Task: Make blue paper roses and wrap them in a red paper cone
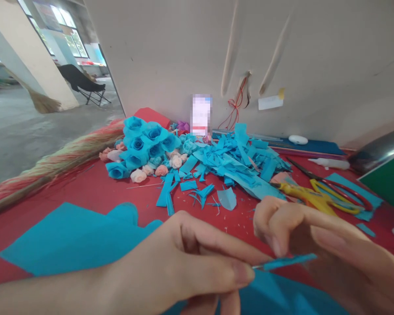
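Overall, the red counter [95,192] serves as the work surface, and items sit on it by size and frequency of use. A large blue paper sheet [68,238] lies flat at the near left, just beside the left forearm, where it is within easy reach. Further back, a heap of blue paper strips [239,159] occupies the centre of the counter, and a pile of finished blue paper roses [144,142], with a few pale pink ones at its foot, is stacked to the left of the heap against the wall, well apart from the hands. Yellow scissors [310,197] and red scissors [335,188] rest to the right, near the right hand.

The left hand [184,258] is closed narrowly, thumb and forefinger pinched on one end of a thin rolled blue stem [284,261]. The right hand [318,245] is curled around the other end, fingers bent over it. The stem is held level between the two hands, above the counter's near edge; this two-point grip likely keeps the roll tight and straight.

A white glue bottle [330,163] lies on its side at the far right.
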A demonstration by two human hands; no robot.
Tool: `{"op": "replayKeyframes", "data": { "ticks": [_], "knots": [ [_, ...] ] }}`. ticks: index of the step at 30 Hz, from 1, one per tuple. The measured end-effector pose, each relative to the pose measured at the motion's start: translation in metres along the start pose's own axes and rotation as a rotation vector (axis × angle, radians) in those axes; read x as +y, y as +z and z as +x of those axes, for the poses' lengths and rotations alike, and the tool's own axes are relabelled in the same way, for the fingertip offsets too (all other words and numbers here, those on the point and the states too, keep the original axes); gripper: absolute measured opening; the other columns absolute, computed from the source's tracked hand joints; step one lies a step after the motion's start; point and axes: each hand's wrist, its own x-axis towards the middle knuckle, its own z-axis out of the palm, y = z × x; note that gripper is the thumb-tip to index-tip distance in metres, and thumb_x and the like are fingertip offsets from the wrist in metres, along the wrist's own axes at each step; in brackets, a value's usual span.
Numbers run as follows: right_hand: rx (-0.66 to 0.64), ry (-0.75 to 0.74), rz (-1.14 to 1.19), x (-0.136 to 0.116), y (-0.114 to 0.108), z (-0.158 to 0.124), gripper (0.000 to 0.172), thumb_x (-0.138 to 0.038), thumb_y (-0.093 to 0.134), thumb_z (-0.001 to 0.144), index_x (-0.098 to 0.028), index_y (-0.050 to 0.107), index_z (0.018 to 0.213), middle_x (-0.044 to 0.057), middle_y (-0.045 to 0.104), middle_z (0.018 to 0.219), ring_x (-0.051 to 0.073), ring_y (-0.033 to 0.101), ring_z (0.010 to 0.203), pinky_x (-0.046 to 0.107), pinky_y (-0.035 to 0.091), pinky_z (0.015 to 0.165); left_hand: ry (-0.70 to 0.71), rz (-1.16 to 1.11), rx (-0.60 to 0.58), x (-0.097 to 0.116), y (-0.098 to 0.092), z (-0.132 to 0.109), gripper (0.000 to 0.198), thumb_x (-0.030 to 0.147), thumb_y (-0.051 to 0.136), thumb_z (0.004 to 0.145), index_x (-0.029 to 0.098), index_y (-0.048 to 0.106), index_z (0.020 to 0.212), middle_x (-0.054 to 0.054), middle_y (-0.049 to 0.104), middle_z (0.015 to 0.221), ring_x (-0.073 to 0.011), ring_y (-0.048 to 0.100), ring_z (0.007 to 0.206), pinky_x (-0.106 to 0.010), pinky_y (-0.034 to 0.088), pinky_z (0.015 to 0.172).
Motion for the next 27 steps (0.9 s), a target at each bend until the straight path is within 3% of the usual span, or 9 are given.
{"op": "replayKeyframes", "data": {
  "ticks": [2, 4, 10, 15, 18, 21, 25, 27],
  "knots": [
    [-0.153, 0.075, 0.249, -0.002, -0.001, 0.002, 0.032, -0.049, 0.035, 0.087, -0.026, 0.053, 0.073, -0.001, 0.047, 0.076, 0.013, 0.048, 0.072, 0.022, 0.045, 0.066, 0.004, 0.000, -0.022, 0.001, 0.001, 0.001, 0.020, 0.011, 0.056, 0.073, 0.023, 0.072, 0.074, 0.004, 0.055, 0.040, 0.0019, 0.036, 0.026, -0.005, 0.027, 0.028],
    [-0.209, 0.104, 0.404, -0.004, -0.001, 0.003, 0.029, -0.047, 0.038, 0.087, -0.025, 0.054, 0.075, -0.001, 0.045, 0.077, 0.012, 0.046, 0.073, 0.019, 0.043, 0.066, 0.002, -0.011, -0.048, 0.001, 0.002, 0.002, 0.023, 0.008, 0.055, 0.073, 0.024, 0.072, 0.073, 0.004, 0.054, 0.039, 0.0019, 0.036, 0.027, -0.005, 0.029, 0.029],
    [-0.230, 0.011, 0.354, -0.002, 0.000, 0.001, 0.033, -0.048, 0.033, 0.088, -0.028, 0.058, 0.080, -0.001, 0.046, 0.077, 0.013, 0.044, 0.078, 0.018, 0.041, 0.071, 0.042, -0.022, -0.107, 0.000, 0.000, 0.006, 0.027, 0.009, 0.053, 0.074, 0.028, 0.071, 0.079, 0.006, 0.047, 0.031, 0.0029, 0.032, 0.026, -0.003, 0.030, 0.032],
    [-0.086, -0.020, 0.210, 0.001, -0.004, 0.001, 0.031, -0.049, 0.035, 0.087, -0.028, 0.056, 0.079, 0.000, 0.046, 0.080, 0.014, 0.045, 0.078, 0.021, 0.040, 0.075, 0.065, -0.040, -0.115, -0.003, 0.000, 0.003, 0.026, 0.009, 0.053, 0.074, 0.027, 0.071, 0.080, 0.007, 0.045, 0.030, 0.0032, 0.030, 0.025, -0.002, 0.029, 0.031],
    [-0.104, -0.037, 0.205, 0.000, -0.005, 0.002, 0.031, -0.048, 0.034, 0.087, -0.028, 0.055, 0.078, 0.000, 0.043, 0.076, 0.014, 0.045, 0.073, 0.023, 0.041, 0.074, 0.076, -0.035, -0.109, -0.003, 0.001, 0.002, 0.023, 0.010, 0.055, 0.073, 0.026, 0.071, 0.078, 0.007, 0.044, 0.030, 0.0028, 0.029, 0.025, -0.002, 0.027, 0.029],
    [-0.111, -0.087, 0.192, -0.004, 0.001, 0.001, 0.034, -0.047, 0.031, 0.088, -0.027, 0.055, 0.076, 0.001, 0.042, 0.076, 0.015, 0.043, 0.068, 0.027, 0.039, 0.072, 0.072, -0.016, -0.107, -0.004, 0.002, 0.002, 0.021, 0.013, 0.056, 0.073, 0.026, 0.071, 0.079, 0.006, 0.046, 0.031, 0.0025, 0.031, 0.025, -0.003, 0.029, 0.029],
    [0.019, -0.182, 0.148, -0.008, 0.012, 0.001, 0.033, -0.049, 0.035, 0.086, -0.025, 0.050, 0.069, 0.001, 0.040, 0.074, 0.016, 0.036, 0.067, 0.028, 0.031, 0.066, 0.067, -0.013, -0.118, -0.006, 0.002, 0.002, 0.023, 0.012, 0.054, 0.073, 0.025, 0.071, 0.081, 0.007, 0.044, 0.031, 0.0024, 0.031, 0.026, -0.003, 0.030, 0.030],
    [0.034, -0.156, 0.174, -0.009, 0.015, 0.002, 0.032, -0.049, 0.036, 0.085, -0.024, 0.049, 0.070, 0.000, 0.038, 0.073, 0.015, 0.036, 0.067, 0.027, 0.030, 0.064, 0.069, -0.011, -0.118, -0.007, 0.001, 0.001, 0.023, 0.012, 0.054, 0.073, 0.024, 0.071, 0.080, 0.006, 0.044, 0.032, 0.0021, 0.033, 0.028, -0.003, 0.031, 0.032]
  ]
}}
